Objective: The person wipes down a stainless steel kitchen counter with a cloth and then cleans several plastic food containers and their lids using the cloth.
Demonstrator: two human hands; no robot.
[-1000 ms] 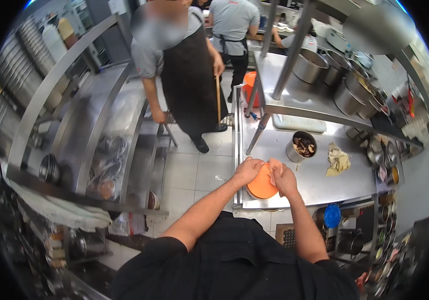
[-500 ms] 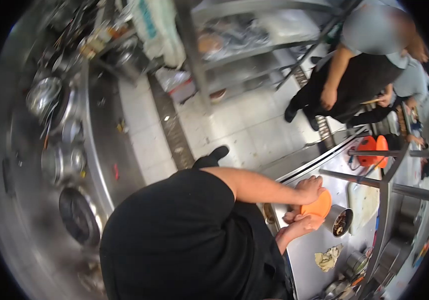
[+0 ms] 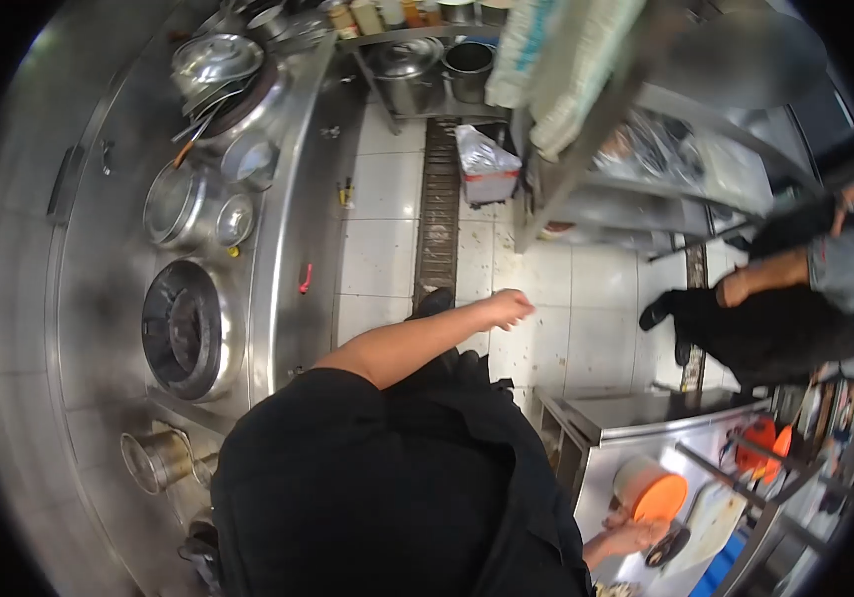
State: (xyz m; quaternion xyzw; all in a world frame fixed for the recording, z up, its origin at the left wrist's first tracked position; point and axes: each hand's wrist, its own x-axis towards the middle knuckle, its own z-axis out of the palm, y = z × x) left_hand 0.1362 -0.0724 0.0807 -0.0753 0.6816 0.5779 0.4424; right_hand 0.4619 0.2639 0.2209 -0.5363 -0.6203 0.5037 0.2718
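A pale tub with an orange lid stands on the steel worktable at the lower right. My right hand grips its near side, fingers against the tub and the lid's edge. Beside that hand is a metal pot with dark contents, partly hidden by it. My left hand is away from the table, above the tiled floor. Its fingers are loosely curled and nothing shows in them.
A white cutting board and an orange-red container lie farther along the table. At left runs a steel cooking counter with a wok and several pots. A shelf rack stands ahead. Another person's hand shows at right.
My left hand has let go of the orange-lidded tub and swung left, over the floor. My right hand stays at the tub. The view has turned left, toward the cooking counter.
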